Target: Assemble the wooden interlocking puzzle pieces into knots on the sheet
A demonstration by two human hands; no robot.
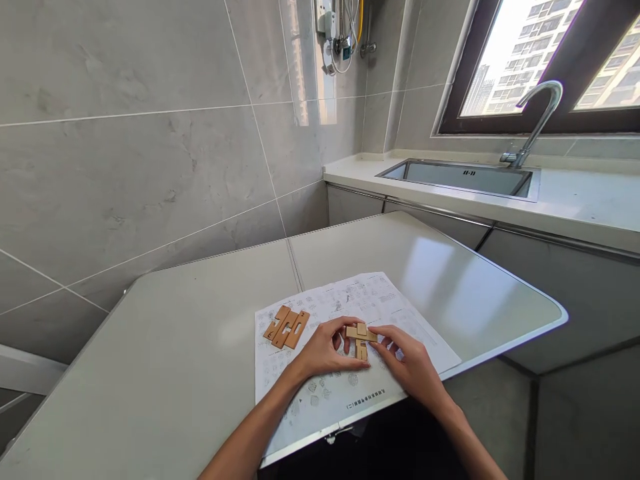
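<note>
Between my two hands is a small wooden interlocking puzzle (361, 335), a cross of several light wood pieces with one leg pointing down. My left hand (327, 347) grips it from the left, fingers behind and thumb along the bottom. From the right, my right hand (404, 352) pinches the end of its side piece between thumb and fingers. Flat notched wooden pieces (287, 327) lie side by side to the left of my left hand. Beneath everything lies a printed sheet (370, 287) with small puzzle drawings and text upside down to me.
The white folding table (200, 347) has a seam across it and rounded corners. Its near edge runs just below my hands. A tiled wall (150, 167) stands behind. On the right are a counter with a steel sink (460, 175), a curved faucet (543, 120) and a window.
</note>
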